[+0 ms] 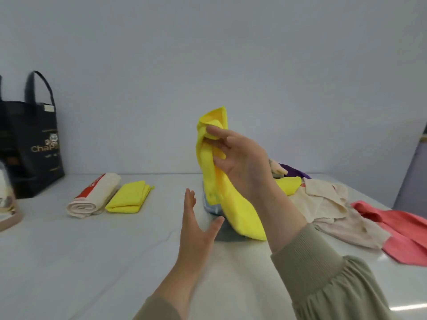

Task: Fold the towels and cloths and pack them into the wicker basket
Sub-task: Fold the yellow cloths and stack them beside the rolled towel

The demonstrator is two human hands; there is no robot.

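A yellow cloth (233,204) is hanging lengthwise in the air above the white table (92,262), its top end bunching upward and its lower end trailing down onto a gray cloth (227,235) lying flat beneath it. The right hand (242,162) is gripping it near the top, thumb and fingers curling into the folds, forearm rising steeply from an olive sleeve (323,273). The left hand (196,227) is holding nothing, reaching forward just beside the hanging cloth with fingers straight and thumb spreading toward it. To the right, a loose heap is lying on the table: a second yellow cloth (290,184), a cream cloth (323,199), a purple cloth (293,170) and a coral-pink cloth (397,229). Well to the left, a folded yellow cloth (128,197) is lying against a rolled cream towel (92,197) with a red stripe. A black tote bag (34,139) is standing behind them against the wall.
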